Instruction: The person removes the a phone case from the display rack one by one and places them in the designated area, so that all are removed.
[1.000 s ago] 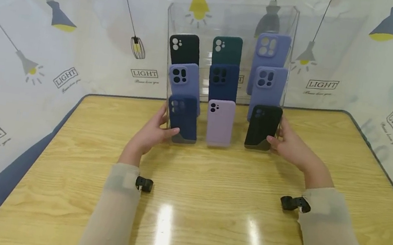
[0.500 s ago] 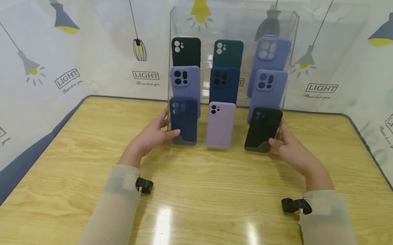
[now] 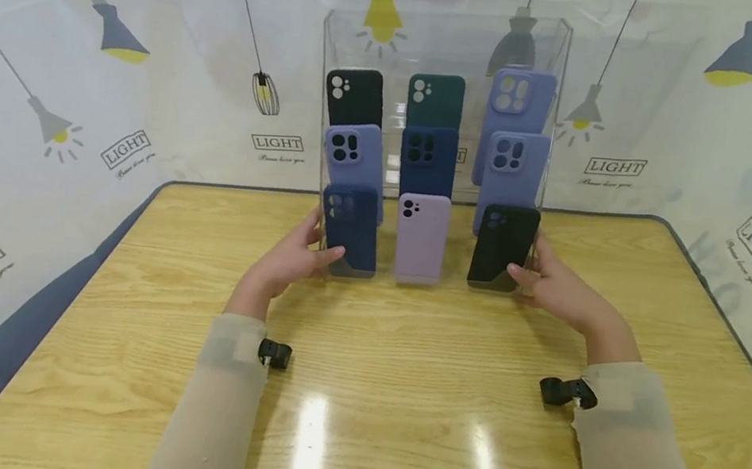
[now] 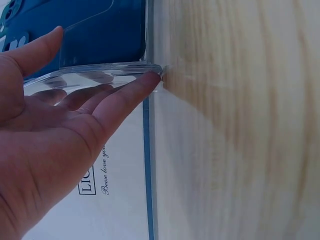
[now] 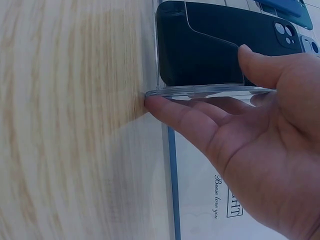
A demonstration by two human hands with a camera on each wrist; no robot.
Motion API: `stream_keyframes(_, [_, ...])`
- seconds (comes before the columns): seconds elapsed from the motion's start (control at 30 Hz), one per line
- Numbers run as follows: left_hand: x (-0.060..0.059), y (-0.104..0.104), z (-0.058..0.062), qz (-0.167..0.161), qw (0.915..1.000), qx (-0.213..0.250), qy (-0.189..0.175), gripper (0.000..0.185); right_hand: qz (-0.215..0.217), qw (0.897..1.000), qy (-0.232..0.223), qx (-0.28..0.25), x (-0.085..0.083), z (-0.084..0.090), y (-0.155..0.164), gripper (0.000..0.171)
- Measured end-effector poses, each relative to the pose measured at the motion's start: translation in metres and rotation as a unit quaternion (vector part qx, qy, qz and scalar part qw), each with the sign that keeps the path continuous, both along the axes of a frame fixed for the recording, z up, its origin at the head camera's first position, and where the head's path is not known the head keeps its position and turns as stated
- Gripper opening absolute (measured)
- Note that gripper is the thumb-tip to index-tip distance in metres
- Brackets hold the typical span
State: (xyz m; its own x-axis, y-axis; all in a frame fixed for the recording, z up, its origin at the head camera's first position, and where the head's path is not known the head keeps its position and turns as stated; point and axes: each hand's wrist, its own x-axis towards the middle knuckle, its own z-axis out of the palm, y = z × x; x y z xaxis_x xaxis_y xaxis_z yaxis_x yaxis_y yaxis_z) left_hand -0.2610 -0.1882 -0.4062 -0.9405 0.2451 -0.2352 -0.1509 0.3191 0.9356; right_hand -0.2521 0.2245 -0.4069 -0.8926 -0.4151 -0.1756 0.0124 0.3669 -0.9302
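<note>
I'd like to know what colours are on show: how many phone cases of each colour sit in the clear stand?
Black silicone phone cases: 2
Lavender-blue silicone phone cases: 3
Navy silicone phone cases: 2
Dark green silicone phone case: 1
Pale lilac silicone phone case: 1
Total: 9

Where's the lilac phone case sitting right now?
In the head view, the lilac case stands in the front row's middle slot of the clear display stand, between the navy case and black case.
</note>
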Motion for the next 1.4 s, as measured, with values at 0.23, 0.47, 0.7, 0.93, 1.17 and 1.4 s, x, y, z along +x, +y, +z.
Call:
stream_keyframes(0.23, [-0.001,-0.002,-0.001,-0.002,1.0000,-0.004,0.003,0.091,0.000,1.000,0.003,0.006,-0.003,-0.003,0.001,0.083])
stream_keyframes(0.47, [-0.001,-0.002,-0.001,0.006,0.9998,-0.017,-0.004,0.095,0.000,1.000,0.007,0.002,-0.003,-0.005,0.001,0.082])
stream_keyframes(0.7, [-0.002,-0.002,0.002,0.038,0.9909,-0.079,0.102,0.089,-0.001,1.000,0.006,0.003,-0.001,-0.004,0.000,0.082])
stream_keyframes(0.93, [0.000,0.000,0.011,0.063,0.9399,-0.159,0.295,0.081,-0.001,1.000,0.003,0.001,-0.001,-0.003,-0.001,0.081])
stream_keyframes(1.17, [0.005,0.003,0.014,0.073,0.8841,-0.250,0.388,0.060,0.002,1.000,0.001,0.002,-0.001,-0.004,0.001,0.083])
stream_keyframes(1.4, [0.006,0.001,0.014,0.090,0.8127,-0.283,0.501,0.054,0.001,1.000,0.003,0.004,-0.002,-0.005,0.004,0.084])
